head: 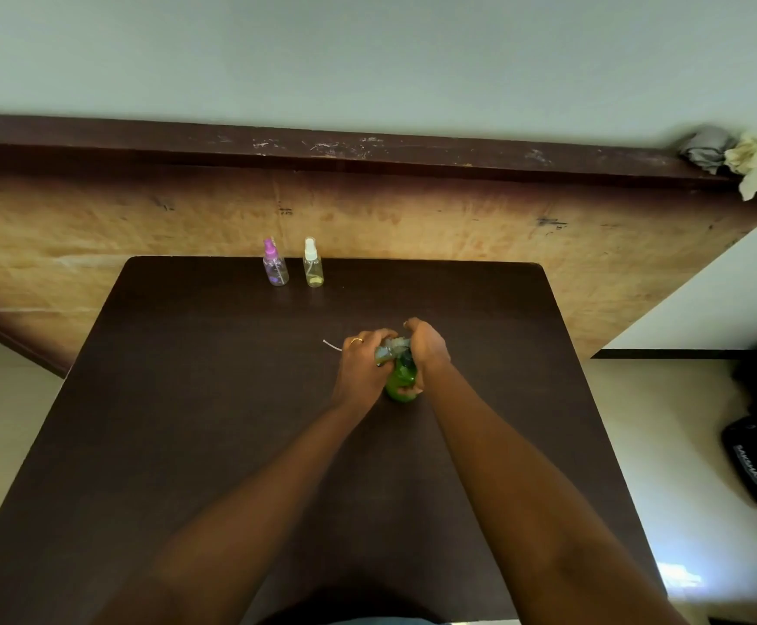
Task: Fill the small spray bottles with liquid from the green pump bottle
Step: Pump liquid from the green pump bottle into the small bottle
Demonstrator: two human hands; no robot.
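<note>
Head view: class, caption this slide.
Right hand grips green pump bottle, left hand holds a clear item at its top; purple-capped bottle and white-capped bottle behind.

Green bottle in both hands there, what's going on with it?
A person at a dark table works on the green pump bottle with both hands. The right hand is curled over its pump top; the left hand, wearing a ring, holds what looks like a small clear container against it, though blur hides details. The purple-capped bottle and the white-capped bottle stand upright side by side at the far edge, untouched. A thin white strip lies near the left hand.
</note>
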